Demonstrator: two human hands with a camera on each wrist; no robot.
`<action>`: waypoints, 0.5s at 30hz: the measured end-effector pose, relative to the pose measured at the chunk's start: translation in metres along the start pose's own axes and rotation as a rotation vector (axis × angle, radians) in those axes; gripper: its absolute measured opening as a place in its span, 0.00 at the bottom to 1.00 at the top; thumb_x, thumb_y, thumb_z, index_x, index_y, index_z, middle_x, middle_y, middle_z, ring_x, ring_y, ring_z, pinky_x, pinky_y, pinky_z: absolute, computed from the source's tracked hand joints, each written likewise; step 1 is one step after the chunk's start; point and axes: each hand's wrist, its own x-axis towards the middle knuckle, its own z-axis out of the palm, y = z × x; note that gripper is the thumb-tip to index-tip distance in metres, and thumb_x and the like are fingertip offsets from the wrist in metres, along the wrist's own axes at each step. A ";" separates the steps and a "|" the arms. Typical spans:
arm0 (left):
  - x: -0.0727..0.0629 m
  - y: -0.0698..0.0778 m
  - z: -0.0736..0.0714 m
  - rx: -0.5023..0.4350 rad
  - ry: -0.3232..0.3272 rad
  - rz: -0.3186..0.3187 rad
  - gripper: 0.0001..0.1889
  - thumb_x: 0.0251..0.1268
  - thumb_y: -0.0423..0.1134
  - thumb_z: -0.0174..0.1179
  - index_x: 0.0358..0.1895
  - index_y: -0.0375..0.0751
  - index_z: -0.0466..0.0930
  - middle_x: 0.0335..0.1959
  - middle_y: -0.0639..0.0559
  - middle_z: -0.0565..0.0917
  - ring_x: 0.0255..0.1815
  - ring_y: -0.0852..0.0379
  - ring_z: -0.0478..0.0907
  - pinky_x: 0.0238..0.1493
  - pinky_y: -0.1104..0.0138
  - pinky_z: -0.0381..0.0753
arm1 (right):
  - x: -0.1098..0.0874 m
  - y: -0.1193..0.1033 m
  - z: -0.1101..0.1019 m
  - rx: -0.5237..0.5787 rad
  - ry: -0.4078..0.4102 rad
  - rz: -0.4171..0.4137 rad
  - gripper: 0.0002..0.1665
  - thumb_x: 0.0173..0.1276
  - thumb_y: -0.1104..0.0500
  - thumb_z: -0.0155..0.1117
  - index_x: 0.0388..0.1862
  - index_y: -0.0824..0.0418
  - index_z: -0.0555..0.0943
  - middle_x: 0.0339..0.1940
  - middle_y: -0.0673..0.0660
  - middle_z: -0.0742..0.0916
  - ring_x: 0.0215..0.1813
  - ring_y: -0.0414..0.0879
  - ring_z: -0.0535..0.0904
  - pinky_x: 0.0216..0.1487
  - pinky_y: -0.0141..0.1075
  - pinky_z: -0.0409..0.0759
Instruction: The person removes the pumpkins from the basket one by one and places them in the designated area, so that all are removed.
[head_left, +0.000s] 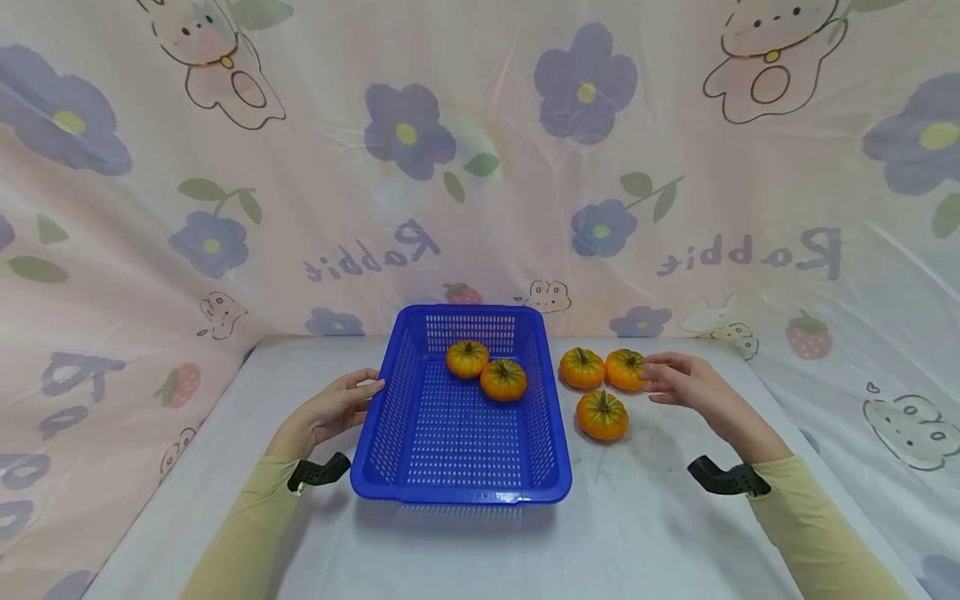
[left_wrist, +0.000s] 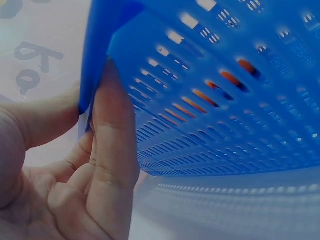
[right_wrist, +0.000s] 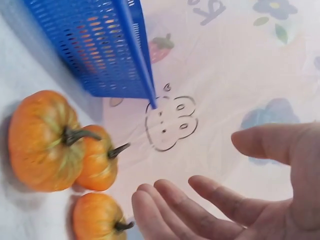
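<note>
A blue plastic basket (head_left: 465, 494) with slotted walls stands on the table, two small orange pumpkins inside: one (head_left: 467, 360) farther back, the other (head_left: 504, 381) touching it at the right. My left hand (head_left: 330, 410) pinches the basket's left rim (left_wrist: 95, 60) between thumb and fingers. Right of the basket sit three more orange pumpkins: a front one (head_left: 602, 417), a back left one (head_left: 581, 369) and a back right one (head_left: 623, 369). Beside the back right pumpkin is my right hand (head_left: 693, 390), fingers apart, holding nothing; in the right wrist view its fingers (right_wrist: 215, 197) stay off the pumpkins.
The white table (head_left: 645, 517) runs up to a pink curtain (head_left: 495, 208) printed with flowers and rabbits, which hangs behind and along both sides. Each wrist carries a black camera mount, one on the left (head_left: 318, 473) and one on the right (head_left: 727, 477).
</note>
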 end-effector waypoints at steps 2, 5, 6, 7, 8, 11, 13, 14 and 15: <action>0.000 0.001 0.000 -0.003 -0.004 0.004 0.14 0.72 0.42 0.54 0.54 0.39 0.65 0.42 0.47 0.82 0.40 0.54 0.81 0.43 0.65 0.82 | 0.001 -0.007 0.001 -0.006 -0.002 -0.014 0.36 0.76 0.46 0.49 0.67 0.74 0.61 0.62 0.74 0.72 0.52 0.57 0.79 0.51 0.39 0.79; -0.001 0.001 0.001 -0.012 -0.010 0.015 0.13 0.73 0.41 0.52 0.53 0.39 0.65 0.40 0.47 0.82 0.39 0.55 0.81 0.41 0.66 0.82 | 0.003 -0.017 0.005 -0.002 -0.011 -0.048 0.34 0.76 0.47 0.48 0.68 0.72 0.61 0.64 0.74 0.70 0.55 0.60 0.77 0.53 0.41 0.78; -0.002 0.001 0.001 -0.017 -0.011 0.016 0.12 0.73 0.40 0.52 0.53 0.39 0.65 0.40 0.48 0.82 0.38 0.55 0.80 0.41 0.67 0.82 | 0.004 -0.021 0.007 0.004 -0.017 -0.062 0.34 0.76 0.48 0.49 0.68 0.72 0.61 0.64 0.74 0.70 0.57 0.62 0.76 0.54 0.42 0.77; -0.002 0.001 0.001 -0.022 -0.014 0.018 0.12 0.74 0.40 0.52 0.52 0.39 0.65 0.40 0.48 0.81 0.38 0.56 0.80 0.40 0.67 0.82 | 0.005 -0.025 0.010 0.006 -0.023 -0.074 0.34 0.76 0.48 0.49 0.68 0.72 0.61 0.64 0.73 0.70 0.58 0.62 0.75 0.54 0.43 0.77; -0.002 0.001 0.001 -0.025 -0.016 0.018 0.12 0.74 0.40 0.52 0.52 0.39 0.65 0.39 0.48 0.81 0.38 0.56 0.80 0.40 0.67 0.81 | 0.006 -0.028 0.012 0.010 -0.032 -0.091 0.34 0.76 0.48 0.49 0.69 0.71 0.61 0.64 0.73 0.71 0.58 0.63 0.74 0.55 0.44 0.76; -0.002 0.001 0.001 -0.037 -0.020 0.012 0.11 0.73 0.39 0.52 0.51 0.39 0.65 0.39 0.48 0.81 0.38 0.56 0.80 0.40 0.67 0.81 | 0.010 -0.038 0.021 0.020 -0.070 -0.126 0.34 0.76 0.48 0.49 0.69 0.70 0.60 0.65 0.73 0.71 0.61 0.64 0.72 0.57 0.46 0.75; -0.002 0.000 0.001 -0.038 -0.026 0.011 0.11 0.74 0.39 0.52 0.51 0.39 0.65 0.39 0.49 0.81 0.38 0.56 0.80 0.40 0.67 0.81 | 0.013 -0.045 0.026 0.015 -0.086 -0.134 0.34 0.76 0.47 0.50 0.70 0.68 0.61 0.65 0.71 0.71 0.61 0.63 0.72 0.57 0.47 0.74; -0.002 0.000 0.001 -0.039 -0.027 0.012 0.11 0.74 0.39 0.51 0.51 0.39 0.64 0.39 0.49 0.82 0.38 0.56 0.80 0.40 0.68 0.81 | 0.015 -0.048 0.029 0.022 -0.094 -0.142 0.34 0.75 0.47 0.50 0.70 0.68 0.61 0.65 0.71 0.71 0.62 0.63 0.72 0.58 0.49 0.73; -0.002 0.001 0.001 -0.040 -0.029 0.014 0.11 0.74 0.39 0.51 0.51 0.39 0.64 0.39 0.49 0.82 0.37 0.56 0.80 0.39 0.68 0.82 | 0.017 -0.051 0.032 0.026 -0.103 -0.150 0.33 0.75 0.47 0.50 0.70 0.67 0.62 0.66 0.70 0.71 0.62 0.63 0.72 0.58 0.50 0.73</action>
